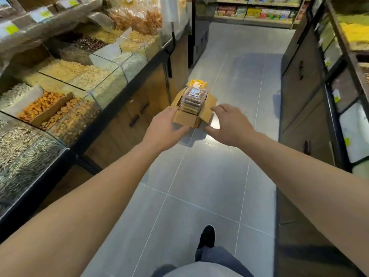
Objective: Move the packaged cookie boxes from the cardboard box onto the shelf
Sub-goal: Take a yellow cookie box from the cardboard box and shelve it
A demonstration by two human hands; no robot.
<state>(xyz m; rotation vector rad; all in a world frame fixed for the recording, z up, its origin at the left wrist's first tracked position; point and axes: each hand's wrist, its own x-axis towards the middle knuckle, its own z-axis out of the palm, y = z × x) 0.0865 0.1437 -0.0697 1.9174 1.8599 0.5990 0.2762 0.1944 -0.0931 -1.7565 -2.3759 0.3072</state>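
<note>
A small open cardboard box (184, 118) stands on the grey floor tiles beside the counter's wooden base. Inside it is a stack of clear plastic cookie boxes (193, 100), the top one labelled, with a yellow package (197, 83) behind. Both my arms reach forward to it. My left hand (163, 127) lies at the box's near left corner with its fingers over the left flap; whether it touches is unclear. My right hand (226, 122) hovers spread at the right flap (209, 108), holding nothing.
A glass-fronted counter (111, 80) with bins of nuts and seeds runs along the left. Dark shelving (339, 80) lines the right side. A shelf of colourful packaged goods (259, 14) closes the aisle's far end. My foot (206, 235) is on the tiled floor (199, 176).
</note>
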